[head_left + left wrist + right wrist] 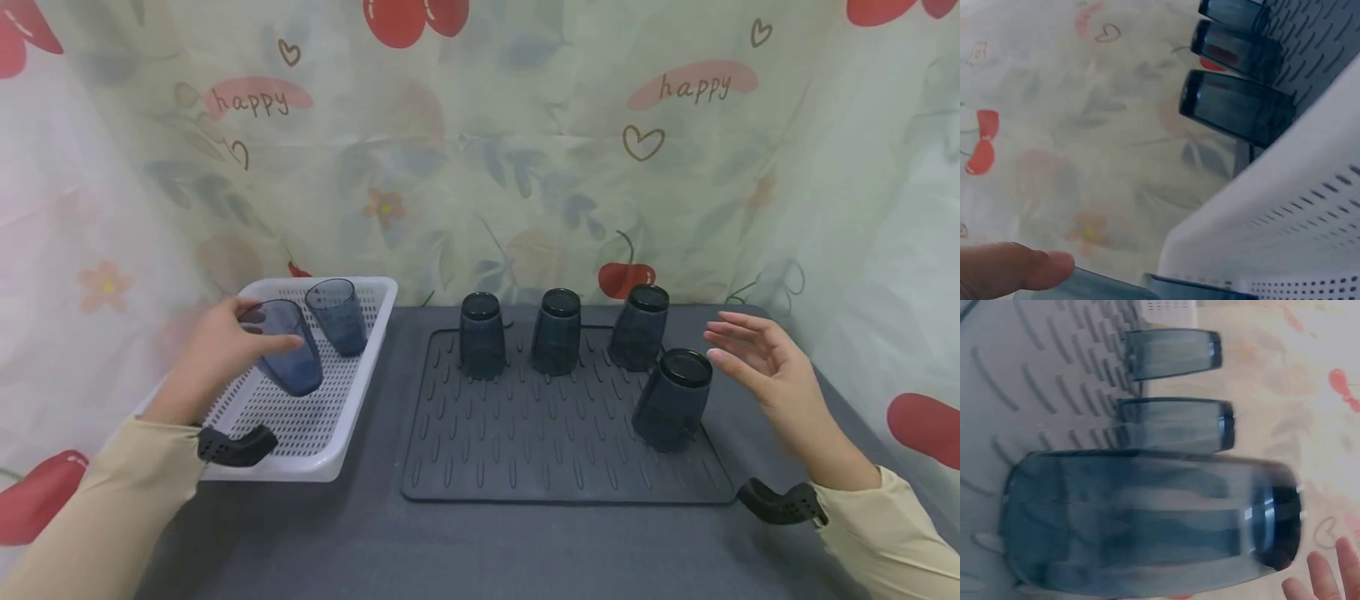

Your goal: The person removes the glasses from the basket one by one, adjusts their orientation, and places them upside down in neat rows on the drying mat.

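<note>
My left hand [217, 350] grips a clear blue glass [294, 368] over the white basket [365, 383], thumb along its near side and the glass tilted with its mouth up. Beside it in the basket leans a second blue glass [341, 323]. In the left wrist view the thumb [1016, 267] lies at the held glass's edge. My right hand [776, 379], fingers loosely bent and holding nothing, is just right of an upside-down glass [671, 408] at the right side of the dark drying mat [525, 450]. That glass fills much of the right wrist view.
Along the mat's back edge, three more glasses stand upside down: a left one [482, 340], a middle one [557, 337] and a right one [639, 332]. Behind the grey table [487, 550] hangs a printed curtain [480, 167], which also encloses both sides.
</note>
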{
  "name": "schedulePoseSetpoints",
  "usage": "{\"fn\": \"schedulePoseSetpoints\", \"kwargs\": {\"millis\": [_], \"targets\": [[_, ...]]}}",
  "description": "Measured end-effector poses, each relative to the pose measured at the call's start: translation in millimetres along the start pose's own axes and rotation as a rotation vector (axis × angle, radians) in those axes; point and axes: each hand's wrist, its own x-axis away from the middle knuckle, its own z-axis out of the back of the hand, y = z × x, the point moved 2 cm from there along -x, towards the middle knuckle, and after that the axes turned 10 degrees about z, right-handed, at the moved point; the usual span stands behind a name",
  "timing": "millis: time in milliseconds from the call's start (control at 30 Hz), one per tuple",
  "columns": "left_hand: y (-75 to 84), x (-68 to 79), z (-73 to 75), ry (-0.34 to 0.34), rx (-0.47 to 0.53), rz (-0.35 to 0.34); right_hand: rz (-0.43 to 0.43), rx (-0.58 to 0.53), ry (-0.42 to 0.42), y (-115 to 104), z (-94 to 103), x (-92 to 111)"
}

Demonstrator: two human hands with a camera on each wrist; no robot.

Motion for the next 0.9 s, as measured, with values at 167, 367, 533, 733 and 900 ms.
{"fn": "schedulePoseSetpoints", "kwargs": {"millis": [167,367,533,733,900], "targets": [[13.3,16.2,9.6,0.061,0.066,-0.020,0.076,-0.076,0.015,-12.3,-4.2,-5.5],[32.3,37.0,14.4,0.113,0.180,-0.081,0.153,-0.203,0.002,-25.0,-11.6,-10.0],[42.7,53.7,12.3,0.143,0.246,-0.116,0.201,-0.260,-0.006,-31.9,-18.0,-13.8],[52.6,69.4,-6.3,0.102,0.426,-0.169,0.222,-0.284,-0.023,-35.8,-25.0,-15.7],[62.2,78.7,-29.4,0.053,0.653,-0.249,0.230,-0.318,-0.060,-37.7,-33.6,-16.6]]}}
